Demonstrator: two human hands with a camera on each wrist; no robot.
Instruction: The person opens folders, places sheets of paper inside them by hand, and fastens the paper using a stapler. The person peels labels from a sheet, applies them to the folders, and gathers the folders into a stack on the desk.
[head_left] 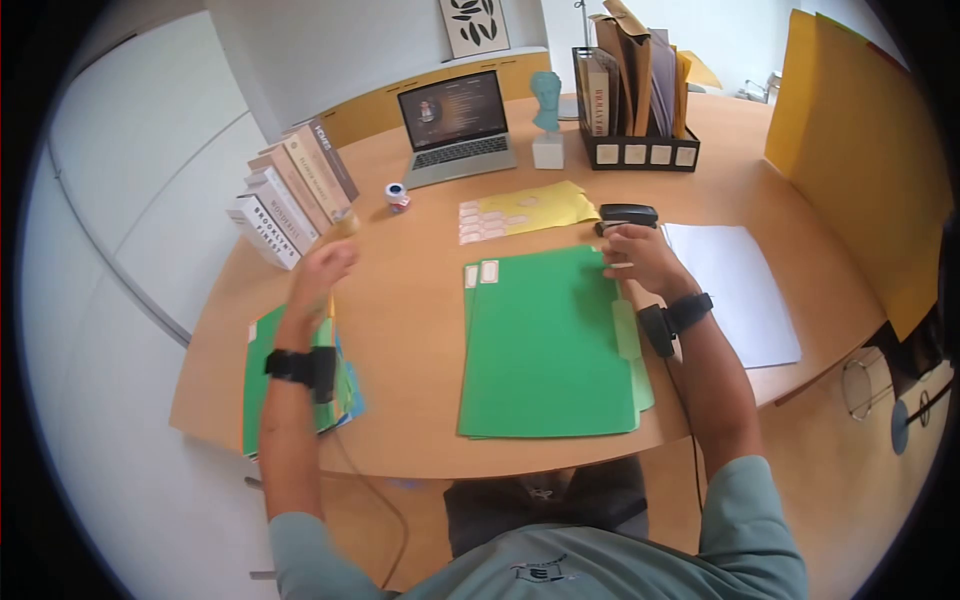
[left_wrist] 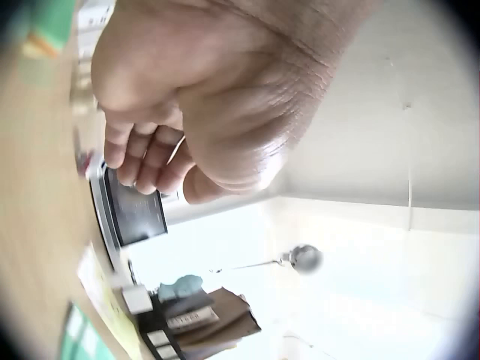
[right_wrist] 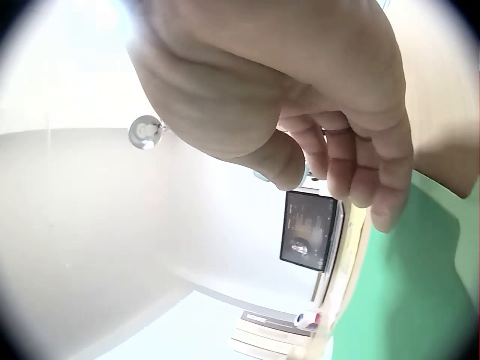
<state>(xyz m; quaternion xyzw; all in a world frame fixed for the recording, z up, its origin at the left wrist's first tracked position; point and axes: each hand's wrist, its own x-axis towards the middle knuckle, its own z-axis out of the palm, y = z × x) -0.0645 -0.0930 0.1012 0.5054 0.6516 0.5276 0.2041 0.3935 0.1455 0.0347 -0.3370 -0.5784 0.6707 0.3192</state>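
My left hand (head_left: 325, 270) is raised over the left side of the table, between the row of books and a pile of folders (head_left: 262, 375). Its fingers (left_wrist: 154, 161) bend loosely, with nothing seen in them. A small tan object (head_left: 345, 222) stands just beyond it. Over the upper right corner of the green folders (head_left: 545, 350) hovers my right hand (head_left: 645, 260), fingers (right_wrist: 364, 172) relaxed and no object visible in its grasp. Two white labels mark the folders' top left. A black stapler (head_left: 628, 214) lies right behind the right hand.
White paper (head_left: 735, 295) lies at the right, and a yellow sheet with label stickers (head_left: 525, 210) beyond the folders. Farther back stand books (head_left: 295, 190), a small white-and-blue item (head_left: 397, 196), a laptop (head_left: 460, 130), a teal bust (head_left: 546, 100) and a black file organizer (head_left: 640, 158).
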